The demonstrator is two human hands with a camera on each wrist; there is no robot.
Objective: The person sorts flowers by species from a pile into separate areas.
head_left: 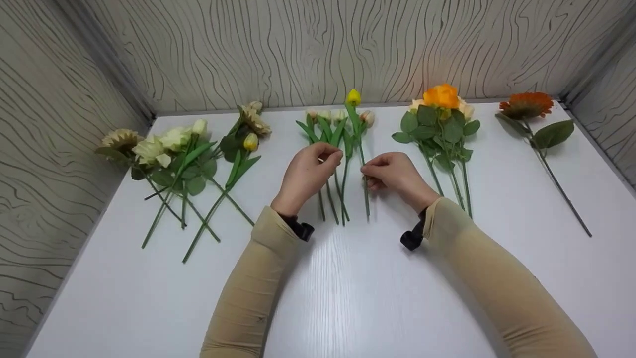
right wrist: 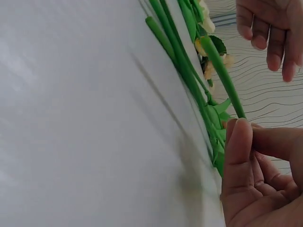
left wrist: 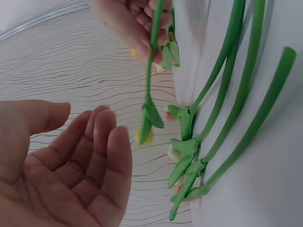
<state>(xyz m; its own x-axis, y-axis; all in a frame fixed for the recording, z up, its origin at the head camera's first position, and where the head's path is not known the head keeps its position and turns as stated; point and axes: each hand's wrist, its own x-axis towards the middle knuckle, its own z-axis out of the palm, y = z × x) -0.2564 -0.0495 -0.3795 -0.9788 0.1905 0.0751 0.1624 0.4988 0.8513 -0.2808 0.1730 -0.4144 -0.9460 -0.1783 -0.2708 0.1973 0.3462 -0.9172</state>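
Note:
My right hand (head_left: 397,176) pinches the green stem of a yellow tulip (head_left: 353,98) between thumb and fingertips. The right wrist view shows the lower end of this stem (right wrist: 222,71) sticking out past the fingertips, raised off the table. My left hand (head_left: 307,171) hovers over several pale pink and white tulips (head_left: 340,116), whose stems lie side by side on the table. In the left wrist view its fingers (left wrist: 102,137) are loosely bent with nothing between them, and the yellow tulip hangs beyond them.
On the left of the white table (head_left: 323,288) lie cream flowers (head_left: 174,139) and a second yellow tulip (head_left: 251,142) with crossed stems. Right of my hands are orange and peach flowers (head_left: 441,97); a rust-orange flower (head_left: 526,105) lies far right. A patterned wall (head_left: 298,49) stands behind.

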